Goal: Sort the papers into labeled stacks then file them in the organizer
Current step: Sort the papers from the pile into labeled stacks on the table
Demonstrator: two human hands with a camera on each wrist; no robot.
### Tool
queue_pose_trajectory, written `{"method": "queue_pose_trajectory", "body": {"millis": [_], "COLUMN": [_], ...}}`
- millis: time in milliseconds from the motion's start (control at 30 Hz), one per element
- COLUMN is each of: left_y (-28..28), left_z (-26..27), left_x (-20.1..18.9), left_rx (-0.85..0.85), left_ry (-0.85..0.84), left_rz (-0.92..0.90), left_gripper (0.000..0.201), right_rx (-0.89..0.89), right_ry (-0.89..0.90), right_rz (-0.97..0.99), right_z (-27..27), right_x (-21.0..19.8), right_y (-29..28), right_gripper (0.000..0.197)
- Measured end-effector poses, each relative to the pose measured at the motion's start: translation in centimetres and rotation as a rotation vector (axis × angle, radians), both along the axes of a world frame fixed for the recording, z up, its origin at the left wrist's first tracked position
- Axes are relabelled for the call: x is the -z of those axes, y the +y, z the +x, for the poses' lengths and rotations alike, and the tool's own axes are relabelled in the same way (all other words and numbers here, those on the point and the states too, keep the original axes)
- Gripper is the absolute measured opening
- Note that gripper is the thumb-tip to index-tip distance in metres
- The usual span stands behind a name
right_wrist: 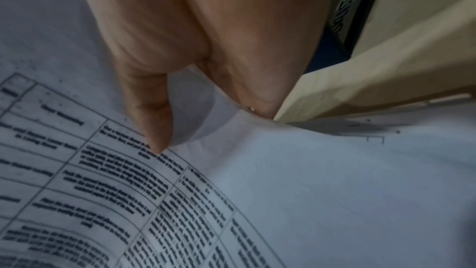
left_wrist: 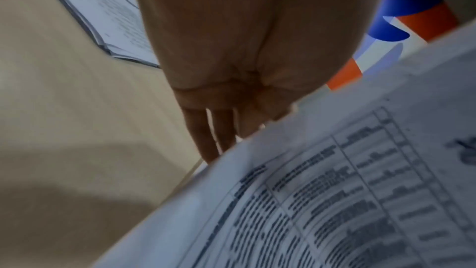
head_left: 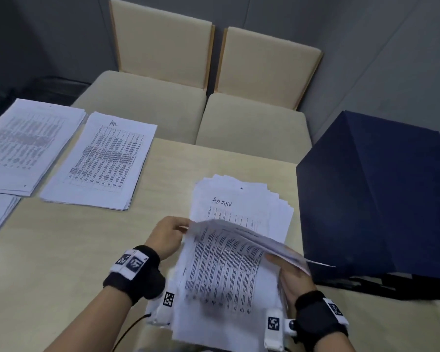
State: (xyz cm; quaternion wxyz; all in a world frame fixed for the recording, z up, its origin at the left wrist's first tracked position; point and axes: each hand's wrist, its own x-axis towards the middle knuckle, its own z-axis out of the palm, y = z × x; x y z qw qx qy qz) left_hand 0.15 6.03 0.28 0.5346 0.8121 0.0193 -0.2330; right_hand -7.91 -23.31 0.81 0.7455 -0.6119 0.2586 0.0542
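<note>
Around the desk (head_left: 87, 237), two beige chairs (head_left: 214, 97) stand at the far edge and a dark blue organizer (head_left: 376, 199) sits at the right, just beside the fanned ADMIN stack (head_left: 241, 207). Two more stacks (head_left: 99, 158) lie far left. Nearest, a loose pile (head_left: 221, 280) of printed tables rests on the desk. The left hand (head_left: 167, 236) pinches the top sheet (head_left: 239, 235) by its left edge, while the right hand (head_left: 294, 278) holds its right side, fingers curled under and the thumb pressing on top, the sheet bowed and lifted over the pile.

Head above, wrists beside papers (head_left: 224, 270)
</note>
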Motion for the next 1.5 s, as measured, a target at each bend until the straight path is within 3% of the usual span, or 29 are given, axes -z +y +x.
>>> {"method": "queue_pose_trajectory", "body": {"millis": [67,100,233,300,400,533,633,733,833,900,967,1033,1133,1267,1400,1433,1500], "left_y": [-0.5,-0.8,-2.1,-2.2,-1.4,-0.4,0.0,0.1,0.5,0.7,0.2,-0.5,-1.4,-1.0,-0.1,0.1,0.3], "left_z": [0.2,0.2,0.4,0.7,1.3,1.2,1.2,0.9,0.7,1.0,1.2,1.3,1.4,1.9,1.8,1.5,0.8], "left_x": [0.2,0.0,0.3,0.9,0.6,-2.5,-4.5,-5.2,-4.3,-2.5,-0.9,0.0,0.3,-0.2,-2.1,-2.5,-3.2], "left_rx": [-0.090,-0.091,-0.025,0.016,0.120,0.301,0.267,0.313,0.307,0.249,0.121,-0.050,-0.144,-0.037,0.057,0.092,0.196], "left_ry": [-0.093,-0.098,-0.026,-0.026,-0.029,-0.199,-0.343,-0.291,-0.128,-0.082,-0.104,-0.096,-0.096,-0.193,-0.238,-0.284,-0.291], "left_rz": [0.370,0.467,0.613,0.599,0.615,0.983,0.851,0.440,0.168,0.180,0.355,0.516,0.532,0.633,0.766,0.728,0.446], "left_gripper": [0.028,0.017,0.021,0.029,0.034,0.051,0.044,0.020,0.044,0.041,0.032,0.021,0.028,0.047,0.017,0.035,0.066], "right_rx": [0.041,0.045,0.074,0.056,0.072,0.074,0.045,0.007,-0.037,-0.027,0.024,0.107,0.124,0.064,0.015,-0.011,-0.004], "right_ry": [0.019,0.017,-0.028,-0.048,-0.001,0.074,0.055,0.050,0.106,0.093,0.028,0.015,-0.041,-0.055,0.000,0.009,0.026], "right_rz": [-0.022,-0.020,-0.023,0.013,0.021,-0.031,-0.017,-0.047,-0.154,-0.215,-0.244,-0.164,-0.070,-0.047,-0.049,-0.055,-0.093], "right_z": [-0.5,-0.6,-1.0,-1.1,-1.1,-0.7,0.5,1.6,1.7,1.3,1.0,0.8,0.7,0.5,0.6,0.6,0.9], "right_x": [0.3,0.5,0.7,0.6,0.5,0.4,0.2,-0.2,-0.1,0.3,0.2,0.2,0.1,-0.3,-1.2,-1.6,-2.5], "right_y": [-0.2,-0.2,-0.6,-1.1,-1.6,-1.4,-0.7,-0.1,-0.3,-0.6,-0.6,-0.3,-0.8,-1.3,-1.0,-1.0,-0.7], "right_gripper": [0.032,0.037,0.038,0.035,0.004,0.012,0.034,0.043,0.032,0.022,0.008,0.018,0.016,0.014,0.015,0.017,0.030]}}
